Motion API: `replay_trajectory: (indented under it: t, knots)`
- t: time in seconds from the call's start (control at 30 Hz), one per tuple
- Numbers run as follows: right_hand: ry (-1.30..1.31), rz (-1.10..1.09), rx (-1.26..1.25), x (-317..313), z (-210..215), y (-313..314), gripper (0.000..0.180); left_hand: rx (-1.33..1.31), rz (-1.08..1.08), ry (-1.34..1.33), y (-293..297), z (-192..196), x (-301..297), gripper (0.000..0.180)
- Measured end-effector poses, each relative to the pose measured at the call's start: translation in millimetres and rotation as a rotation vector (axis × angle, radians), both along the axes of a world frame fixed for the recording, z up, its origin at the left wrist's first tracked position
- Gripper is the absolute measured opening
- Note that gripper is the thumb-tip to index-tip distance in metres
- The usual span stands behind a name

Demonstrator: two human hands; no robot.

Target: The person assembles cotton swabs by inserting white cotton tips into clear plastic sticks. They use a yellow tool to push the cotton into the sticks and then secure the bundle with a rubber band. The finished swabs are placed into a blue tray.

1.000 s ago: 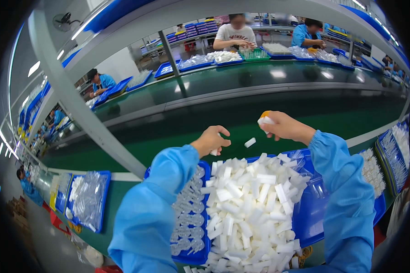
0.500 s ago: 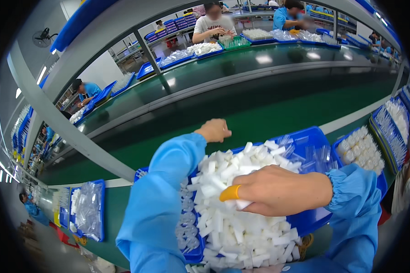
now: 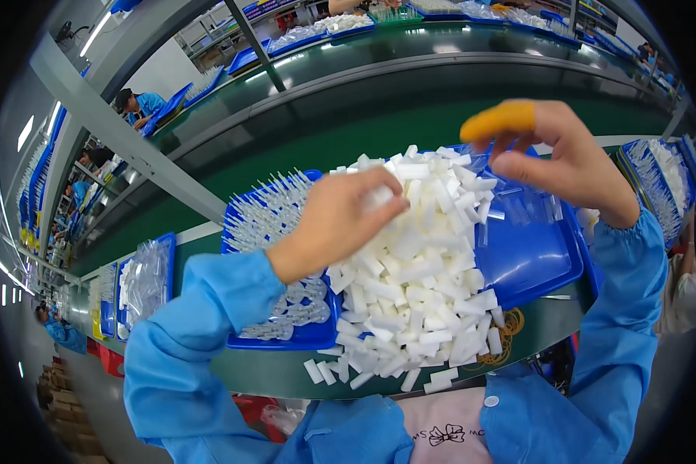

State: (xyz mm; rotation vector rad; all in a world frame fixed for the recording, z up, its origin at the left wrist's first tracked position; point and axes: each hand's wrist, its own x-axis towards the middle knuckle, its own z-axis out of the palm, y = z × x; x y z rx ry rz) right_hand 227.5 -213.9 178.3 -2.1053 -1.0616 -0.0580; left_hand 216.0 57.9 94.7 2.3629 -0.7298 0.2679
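A large heap of short white rod-shaped pieces (image 3: 410, 286) lies in front of me. My left hand (image 3: 336, 220) is over its left side, fingers curled round one white piece (image 3: 378, 198) that shows between thumb and fingertips. Up at the right, my right hand (image 3: 557, 158) hovers by clear plastic tubes (image 3: 510, 197) in a blue tray (image 3: 530, 267). An orange finger cot (image 3: 503, 120) covers its forefinger, which is stretched out. Its thumb stands apart and the other fingers are bent, with nothing seen in them.
To the left, a blue tray (image 3: 317, 335) holds upright thin sticks (image 3: 267, 209) and clear rounded parts (image 3: 298, 305). Rubber bands (image 3: 509, 336) lie beside the heap. A green conveyor belt (image 3: 410, 116) runs beyond, behind a grey frame post (image 3: 131, 127). More filled trays stand left and right.
My left hand has come back from over the belt to the heap and now has a white piece. My right hand has left the heap, moving up and right. The view has tilted down.
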Motion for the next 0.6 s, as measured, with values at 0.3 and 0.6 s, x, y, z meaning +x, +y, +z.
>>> replay_trajectory:
  t: [0.3, 0.6]
  knots:
    - [-1.361, -0.535, 0.572, 39, 147, -31, 0.031, 0.275, -0.373, -0.239, -2, -27, -28, 0.021]
    - [-1.186, -1.165, 0.148, 195, 191, -126, 0.033, 0.380, -0.285, -0.333, -19, -41, -28, 0.047]
